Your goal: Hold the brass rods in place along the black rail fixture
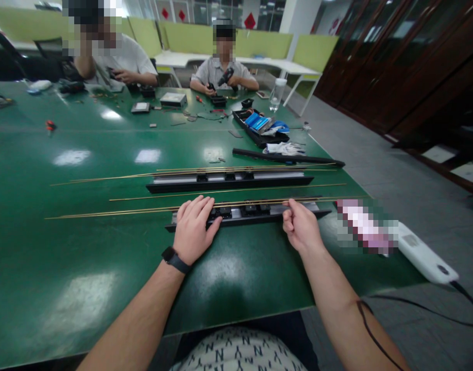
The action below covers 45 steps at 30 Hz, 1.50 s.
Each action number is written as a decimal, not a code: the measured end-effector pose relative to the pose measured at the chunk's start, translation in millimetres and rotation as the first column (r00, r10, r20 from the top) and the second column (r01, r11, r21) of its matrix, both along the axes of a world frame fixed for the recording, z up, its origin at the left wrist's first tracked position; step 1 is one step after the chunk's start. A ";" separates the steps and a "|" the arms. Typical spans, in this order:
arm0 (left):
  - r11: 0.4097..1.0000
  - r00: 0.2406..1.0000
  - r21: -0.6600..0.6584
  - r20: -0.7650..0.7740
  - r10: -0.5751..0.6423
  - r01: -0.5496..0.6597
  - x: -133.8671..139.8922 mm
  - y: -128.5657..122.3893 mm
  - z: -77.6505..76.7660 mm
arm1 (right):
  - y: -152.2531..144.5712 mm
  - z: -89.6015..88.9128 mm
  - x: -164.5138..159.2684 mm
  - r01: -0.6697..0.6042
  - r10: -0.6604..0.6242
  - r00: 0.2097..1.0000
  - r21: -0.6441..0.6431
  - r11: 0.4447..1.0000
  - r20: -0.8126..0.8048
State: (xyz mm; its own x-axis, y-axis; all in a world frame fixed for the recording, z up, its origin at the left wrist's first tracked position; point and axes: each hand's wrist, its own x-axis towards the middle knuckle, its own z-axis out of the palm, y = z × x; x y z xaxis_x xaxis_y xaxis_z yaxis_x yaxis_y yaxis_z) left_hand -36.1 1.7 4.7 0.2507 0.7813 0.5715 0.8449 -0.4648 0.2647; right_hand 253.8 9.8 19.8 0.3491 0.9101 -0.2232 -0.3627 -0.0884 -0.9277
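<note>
A long black rail with a silver inner bar and several black blocks, the near rail (255,221), lies crosswise on the green table in front of me. My left hand (193,229) rests over its left part, fingers stretched out and thumb spread. Thin brass rods (116,212) run along the rail's far side, past both its ends. At the right part, my right hand (303,226) is closed, its thumb and index finger pinching at the brass rods. Beyond lies a similar far rail (229,183), with more rods along it and a single rod (151,196) between the two rails.
A black tube (259,153), white gloves (285,149) and a black tray (255,135) of blue packs lie farther back. A white power strip (425,252) is at the right edge. Two people sit across the green table (85,257); one holds a power drill (225,77).
</note>
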 end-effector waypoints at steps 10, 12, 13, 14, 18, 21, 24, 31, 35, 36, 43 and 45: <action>1.000 1.000 -0.001 -0.017 0.006 -0.006 0.0 -0.4 0.8 | -0.9 -0.2 -4.0 -0.041 0.042 0.999 -0.015 0.999 0.026; 1.000 1.000 0.002 -0.020 0.006 -0.006 -0.2 -0.3 0.6 | -0.6 -1.0 -1.8 -0.016 0.016 1.000 -0.007 1.000 0.018; 1.000 1.000 0.004 -0.020 0.006 -0.006 -0.2 -0.3 0.6 | -0.6 -1.3 -1.3 -0.023 0.023 1.000 -0.003 1.000 0.020; 1.000 1.000 0.005 -0.019 0.006 -0.006 -0.2 -0.3 0.7 | -0.8 -1.5 -1.4 -0.042 0.042 0.999 0.000 0.999 0.026; 1.000 1.000 0.000 -0.012 0.007 -0.007 0.2 -0.8 1.0 | -1.1 -1.5 -3.7 -0.123 0.123 0.991 -0.003 0.992 0.046; 1.000 1.000 0.000 -0.010 0.005 -0.005 0.2 -1.3 1.3 | -0.5 -1.5 -3.2 -0.072 0.072 0.997 -0.009 0.997 0.021; 1.000 1.000 -0.006 -0.005 0.006 -0.006 0.1 -1.4 1.5 | -0.1 -2.2 -1.2 -0.031 0.031 0.999 -0.001 1.000 0.014; 1.000 1.000 -0.004 -0.002 0.006 -0.006 -0.2 -0.5 1.1 | -0.3 -3.2 -1.6 -0.102 0.102 0.994 -0.003 0.995 0.039; 1.000 1.000 -0.007 -0.008 0.010 -0.010 -0.3 -0.7 1.1 | 0.2 -2.8 -1.5 -0.046 0.046 0.999 -0.006 0.999 0.024; 1.000 1.000 -0.010 -0.005 0.010 -0.010 -0.3 -0.7 1.1 | 0.2 -2.8 -1.4 -0.040 0.040 0.999 -0.004 0.999 0.026; 1.000 1.000 -0.018 0.002 0.007 -0.007 -0.2 -0.5 1.1 | -0.2 -2.5 -2.3 -0.031 0.032 0.999 -0.006 0.999 0.024; 1.000 1.000 -0.018 0.004 0.006 -0.006 0.0 -0.4 1.2 | -0.5 -2.5 -2.5 -0.033 0.033 0.999 0.004 0.999 0.026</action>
